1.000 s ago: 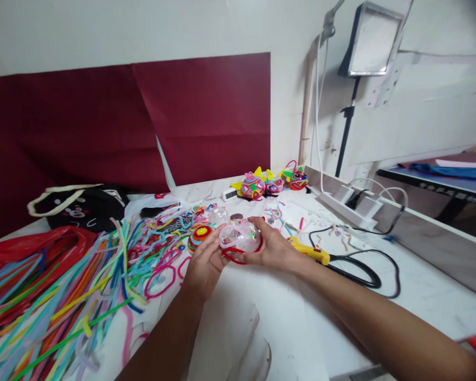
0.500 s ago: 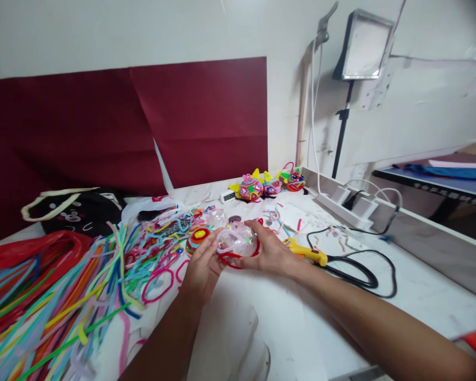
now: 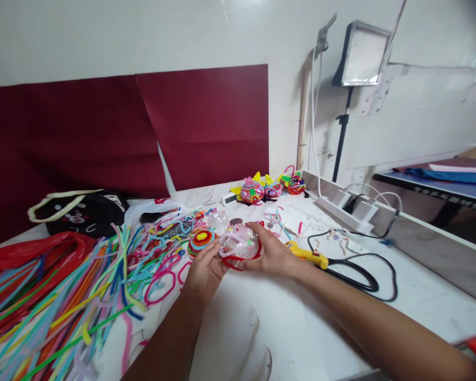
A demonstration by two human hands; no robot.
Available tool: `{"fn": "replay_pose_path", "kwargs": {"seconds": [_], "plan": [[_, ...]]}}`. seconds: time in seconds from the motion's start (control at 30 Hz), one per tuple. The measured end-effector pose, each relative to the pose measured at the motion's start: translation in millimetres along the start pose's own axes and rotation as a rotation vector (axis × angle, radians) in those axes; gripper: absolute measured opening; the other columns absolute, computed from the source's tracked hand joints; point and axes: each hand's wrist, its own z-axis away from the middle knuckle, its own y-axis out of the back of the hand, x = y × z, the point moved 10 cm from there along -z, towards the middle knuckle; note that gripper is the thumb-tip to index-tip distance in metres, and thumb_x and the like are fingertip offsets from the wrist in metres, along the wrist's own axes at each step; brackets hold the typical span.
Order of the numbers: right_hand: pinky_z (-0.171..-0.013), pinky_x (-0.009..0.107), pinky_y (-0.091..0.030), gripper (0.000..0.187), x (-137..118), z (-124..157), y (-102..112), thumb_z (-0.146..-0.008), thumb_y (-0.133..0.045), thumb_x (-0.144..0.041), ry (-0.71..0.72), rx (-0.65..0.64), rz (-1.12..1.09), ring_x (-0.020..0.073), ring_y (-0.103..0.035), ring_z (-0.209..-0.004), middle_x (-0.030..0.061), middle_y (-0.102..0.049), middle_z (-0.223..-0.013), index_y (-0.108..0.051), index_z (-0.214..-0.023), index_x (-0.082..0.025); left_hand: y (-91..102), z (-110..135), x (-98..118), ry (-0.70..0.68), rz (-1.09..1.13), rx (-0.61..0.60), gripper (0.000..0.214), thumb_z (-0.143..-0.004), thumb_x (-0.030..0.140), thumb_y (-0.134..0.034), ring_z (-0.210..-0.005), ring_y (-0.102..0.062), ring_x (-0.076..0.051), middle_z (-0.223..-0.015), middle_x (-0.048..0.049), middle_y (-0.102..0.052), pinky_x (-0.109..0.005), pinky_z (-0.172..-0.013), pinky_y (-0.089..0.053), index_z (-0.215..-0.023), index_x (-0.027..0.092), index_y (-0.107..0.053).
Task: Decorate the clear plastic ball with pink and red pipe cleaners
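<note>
Both hands cup a clear plastic ball trimmed with pink and red pipe cleaner (image 3: 240, 244) just above the white table (image 3: 301, 328): left hand (image 3: 203, 270) under its near side, right hand (image 3: 272, 253) wrapped around its far side, beside loose multicoloured pipe cleaners (image 3: 63, 296).

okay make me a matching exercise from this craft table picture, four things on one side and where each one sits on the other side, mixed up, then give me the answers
Things:
1. clear ball
2. glue gun
3. black bag
4. pile of pipe cleaners

Places:
A. at the back left of the table, against the dark red backdrop
B. spread over the left side of the table, in front of the bag
C. held between the left hand and the right hand
D. lying on the table just right of the right hand, with a black cord trailing off

Pairs: 1-C, 2-D, 3-A, 4-B
</note>
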Motion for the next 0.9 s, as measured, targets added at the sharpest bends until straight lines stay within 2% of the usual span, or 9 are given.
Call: {"fn": "replay_pose_path", "kwargs": {"seconds": [0.23, 0.5, 0.63, 0.9], "plan": [[-0.096, 0.040, -0.043, 0.094, -0.2, -1.3, 1.6, -0.062, -0.079, -0.049, 0.003, -0.007, -0.077, 0.0274, -0.054, -0.117, 0.0118, -0.053, -0.132, -0.037, -0.141, -0.020, -3.9, -1.4, 0.8, -0.015, 0.001, -0.057, 0.024, -0.081, 0.011, -0.061, -0.082, -0.070, -0.020, -0.085, -0.0062, -0.073, -0.036, -0.080, -0.057, -0.105, 0.015, -0.064], [-0.089, 0.037, -0.045, 0.067, 17.4, -7.6, 3.8, -0.075, -0.067, -0.053, -0.096, 0.055, -0.208, 0.0241, -0.058, -0.105, 0.0097, -0.060, -0.121, -0.048, -0.130, -0.020, -8.3, 0.1, -1.5, -0.043, -0.128, -0.120, 0.020, -0.078, 0.021, -0.069, -0.095, -0.068, -0.026, -0.085, -0.0062, -0.073, -0.038, -0.084, -0.055, -0.097, 0.020, -0.067], [-0.081, 0.036, -0.047, 0.061, 26.6, -9.3, 3.0, -0.075, -0.066, -0.056, -0.150, 0.079, -0.234, 0.0228, -0.061, -0.095, 0.0068, -0.063, -0.114, -0.052, -0.123, -0.022, -13.9, 3.6, -2.3, -0.056, -0.151, -0.145, 0.021, -0.077, 0.023, -0.070, -0.096, -0.068, -0.026, -0.085, -0.0060, -0.073, -0.037, -0.083, -0.055, -0.098, 0.020, -0.068], [-0.081, 0.034, -0.047, 0.059, 23.1, -5.9, 5.3, -0.074, -0.067, -0.055, -0.159, 0.122, -0.249, 0.0228, -0.060, -0.097, 0.0067, -0.064, -0.112, -0.053, -0.120, -0.021, -24.1, 10.8, -3.3, -0.074, -0.197, -0.178, 0.031, -0.077, 0.022, -0.070, -0.096, -0.068, -0.025, -0.095, -0.0094, -0.074, -0.036, -0.085, -0.053, -0.107, 0.016, -0.068]]}}
